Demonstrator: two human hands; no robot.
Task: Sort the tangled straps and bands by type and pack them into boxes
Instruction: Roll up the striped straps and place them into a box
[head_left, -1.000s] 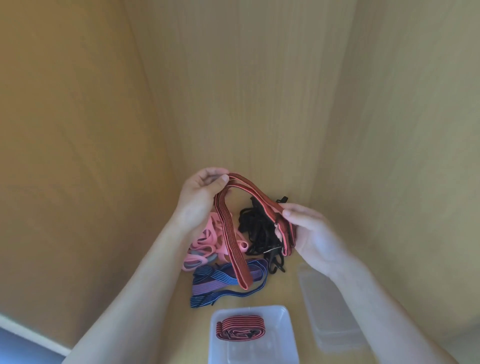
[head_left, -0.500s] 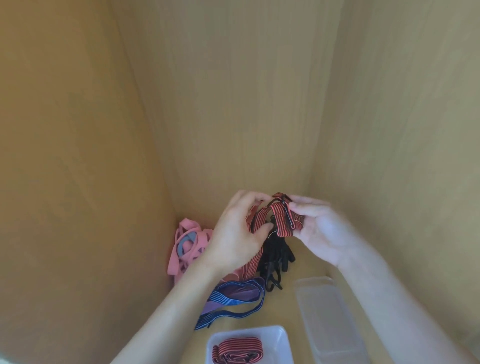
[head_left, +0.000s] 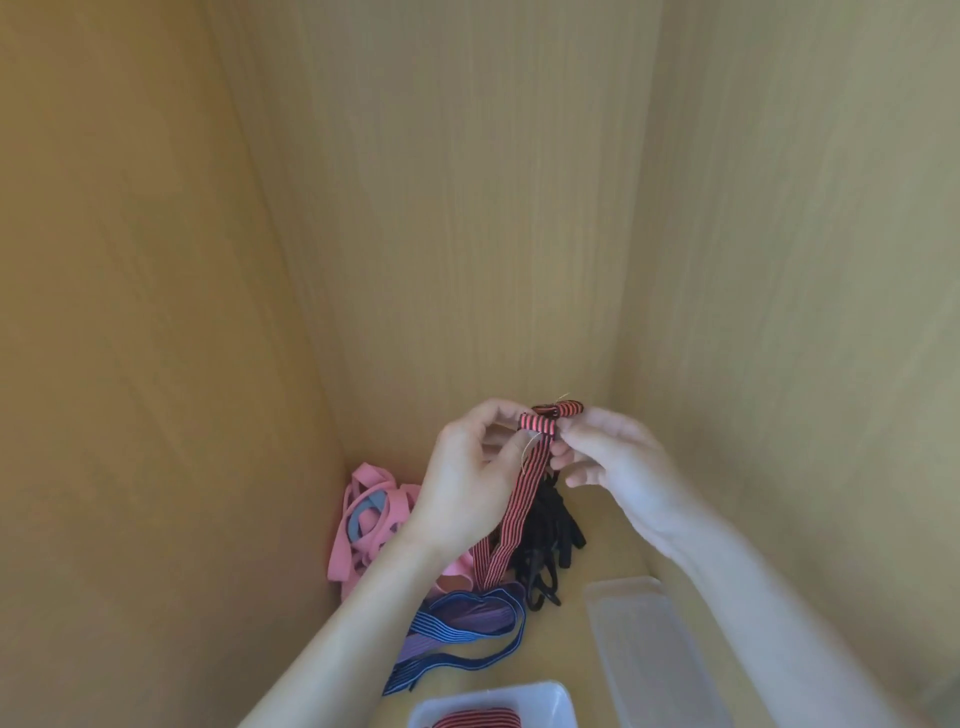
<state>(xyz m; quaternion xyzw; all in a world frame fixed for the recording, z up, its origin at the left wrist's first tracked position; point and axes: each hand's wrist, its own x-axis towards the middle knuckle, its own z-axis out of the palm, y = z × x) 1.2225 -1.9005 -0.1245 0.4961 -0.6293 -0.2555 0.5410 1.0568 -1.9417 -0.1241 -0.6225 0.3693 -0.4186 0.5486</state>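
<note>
We see a light brown wooden shelf floor (head_left: 561, 649). Right below our fingers (head_left: 488, 410) lies a heap of black cloth straps (head_left: 556, 530). Below and left of them sits a pile of pink rubber bands (head_left: 340, 540), then a blue striped stretchy strap (head_left: 452, 636). Below and right lies a clear plastic lid (head_left: 639, 639). A white plastic box (head_left: 550, 699) sits farthest below.

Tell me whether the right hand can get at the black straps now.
Probably yes, once it lets go: the right hand pinches the red striped strap with the left hand. The black straps lie just below it, uncovered on that side.
</note>
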